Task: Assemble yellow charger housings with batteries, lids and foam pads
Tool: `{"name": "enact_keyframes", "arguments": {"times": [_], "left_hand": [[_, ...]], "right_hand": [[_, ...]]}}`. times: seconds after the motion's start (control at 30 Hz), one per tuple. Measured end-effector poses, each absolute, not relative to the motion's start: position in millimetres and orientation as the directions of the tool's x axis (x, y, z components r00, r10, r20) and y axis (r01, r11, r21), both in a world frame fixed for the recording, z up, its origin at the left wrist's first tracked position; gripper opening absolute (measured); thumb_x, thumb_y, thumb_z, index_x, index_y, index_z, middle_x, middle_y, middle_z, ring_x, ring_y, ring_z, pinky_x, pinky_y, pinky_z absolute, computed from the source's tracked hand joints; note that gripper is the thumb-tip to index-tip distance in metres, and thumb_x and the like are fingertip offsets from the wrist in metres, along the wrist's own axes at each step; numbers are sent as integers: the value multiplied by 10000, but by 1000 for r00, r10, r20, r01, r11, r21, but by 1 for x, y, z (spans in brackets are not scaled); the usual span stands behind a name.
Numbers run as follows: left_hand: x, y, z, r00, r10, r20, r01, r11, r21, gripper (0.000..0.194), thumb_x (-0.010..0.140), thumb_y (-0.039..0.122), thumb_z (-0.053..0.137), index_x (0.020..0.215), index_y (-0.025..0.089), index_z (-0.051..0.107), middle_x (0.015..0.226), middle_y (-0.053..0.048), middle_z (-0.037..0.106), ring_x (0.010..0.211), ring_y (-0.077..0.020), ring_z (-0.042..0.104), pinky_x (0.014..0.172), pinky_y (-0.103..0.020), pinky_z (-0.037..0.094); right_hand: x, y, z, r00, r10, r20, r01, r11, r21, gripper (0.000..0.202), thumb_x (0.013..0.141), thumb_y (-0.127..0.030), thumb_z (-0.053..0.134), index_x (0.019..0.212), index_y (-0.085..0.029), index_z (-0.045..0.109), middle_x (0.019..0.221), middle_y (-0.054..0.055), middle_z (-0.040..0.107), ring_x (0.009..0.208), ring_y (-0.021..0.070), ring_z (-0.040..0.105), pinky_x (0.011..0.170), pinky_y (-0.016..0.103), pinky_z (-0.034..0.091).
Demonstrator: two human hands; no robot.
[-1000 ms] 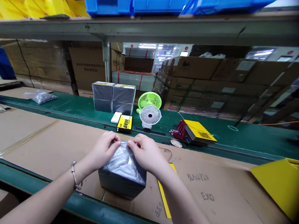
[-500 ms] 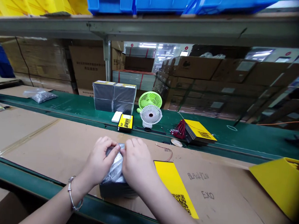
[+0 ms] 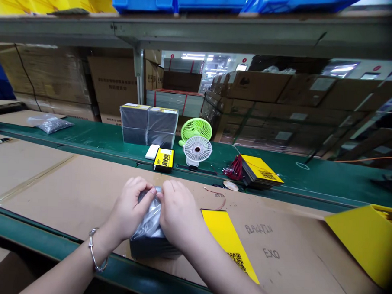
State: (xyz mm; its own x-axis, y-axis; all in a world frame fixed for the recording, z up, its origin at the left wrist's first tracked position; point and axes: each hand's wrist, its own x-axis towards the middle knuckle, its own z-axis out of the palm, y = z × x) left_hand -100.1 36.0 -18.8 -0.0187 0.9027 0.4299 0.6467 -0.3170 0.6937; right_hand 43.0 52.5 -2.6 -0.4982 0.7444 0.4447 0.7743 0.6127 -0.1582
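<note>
A dark box (image 3: 152, 248) in clear plastic wrap stands on the cardboard-covered bench in front of me. Over its top, my left hand (image 3: 135, 207) pinches the loose plastic wrap (image 3: 150, 223) between thumb and fingers. My right hand (image 3: 176, 211) grips the same wrap from the other side, its fingers curled and partly hidden. The two thumbs nearly meet above the box. Just right of my right forearm lies a flat yellow sheet (image 3: 226, 235) with a QR code, partly covered by the arm.
Behind, on the green surface, stand wrapped dark boxes (image 3: 135, 122), a white fan (image 3: 197, 149), a green fan (image 3: 197, 127), a small yellow-and-black box (image 3: 164, 158) and a yellow stack (image 3: 261, 169) beside red wires (image 3: 234, 168). A yellow bin (image 3: 364, 241) sits at right. A shelf beam (image 3: 201, 36) crosses overhead.
The view has shifted slightly. Both hands keep their hold on the plastic wrap, with hardly any movement against the box.
</note>
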Motion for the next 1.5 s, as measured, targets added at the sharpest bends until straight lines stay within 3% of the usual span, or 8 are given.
{"name": "enact_keyframes", "arguments": {"times": [0.27, 0.47, 0.57, 0.63, 0.77, 0.87, 1.2, 1.5], "left_hand": [[-102, 34, -15, 29, 887, 461, 694, -350, 629, 250, 883, 332, 410, 730, 212, 567, 782, -22, 541, 816, -185, 470, 746, -337, 380], [-106, 34, -15, 80, 875, 478, 736, -375, 563, 218, 871, 339, 424, 801, 222, 594, 811, -28, 571, 832, -198, 471, 754, -352, 377], [-106, 34, -15, 92, 878, 470, 726, -382, 572, 206, 863, 342, 436, 805, 226, 596, 823, -28, 572, 850, -202, 472, 768, -356, 381], [-106, 34, -15, 87, 879, 468, 722, -379, 579, 195, 860, 338, 443, 808, 227, 595, 824, -25, 570, 854, -201, 473, 771, -357, 382], [-106, 34, -16, 82, 881, 467, 724, -374, 579, 182, 857, 330, 451, 811, 223, 591, 824, -24, 561, 852, -198, 474, 771, -353, 382], [-106, 34, -17, 87, 883, 461, 727, -373, 577, 175, 860, 325, 452, 817, 223, 587, 827, -20, 555, 854, -193, 471, 774, -349, 381], [-107, 35, -17, 91, 881, 465, 724, -379, 576, 167, 860, 326, 457, 824, 220, 582, 837, -19, 560, 867, -192, 471, 789, -345, 378], [-110, 32, -12, 122, 879, 462, 735, -393, 553, 215, 867, 369, 438, 846, 214, 584, 849, -29, 556, 881, -199, 465, 796, -360, 386]], "right_hand": [[44, 47, -2, -570, 664, 484, 734, 677, -63, 169, 877, -138, 371, 802, -173, 518, 802, 53, 505, 759, 189, 440, 675, 312, 360], [73, 64, 28, -397, 741, 541, 618, 652, -440, 211, 884, -263, 442, 1043, -180, 551, 1009, 74, 559, 928, 170, 525, 766, 295, 423], [93, 71, 37, -355, 842, 406, 591, 538, -601, 286, 887, -357, 434, 1095, -212, 565, 996, 57, 615, 867, 160, 571, 743, 294, 438], [101, 72, 36, -404, 874, 268, 609, 476, -634, 298, 845, -411, 496, 1042, -217, 608, 944, 51, 641, 801, 160, 583, 697, 285, 439], [101, 66, 25, -484, 855, 187, 656, 496, -569, 160, 729, -359, 655, 819, -227, 666, 851, 16, 642, 805, 163, 569, 684, 266, 410], [94, 60, 21, -440, 869, 225, 692, 488, -532, 72, 755, -252, 618, 699, -213, 639, 770, 0, 635, 786, 150, 565, 682, 255, 383], [84, 50, 28, -411, 868, 280, 807, 489, -331, 115, 794, -209, 548, 681, -194, 562, 688, -4, 626, 635, 125, 542, 552, 234, 302], [86, 56, 52, -509, 848, 147, 733, 516, -443, 147, 802, -281, 520, 707, -191, 587, 673, 2, 626, 585, 112, 514, 494, 219, 289]]}}
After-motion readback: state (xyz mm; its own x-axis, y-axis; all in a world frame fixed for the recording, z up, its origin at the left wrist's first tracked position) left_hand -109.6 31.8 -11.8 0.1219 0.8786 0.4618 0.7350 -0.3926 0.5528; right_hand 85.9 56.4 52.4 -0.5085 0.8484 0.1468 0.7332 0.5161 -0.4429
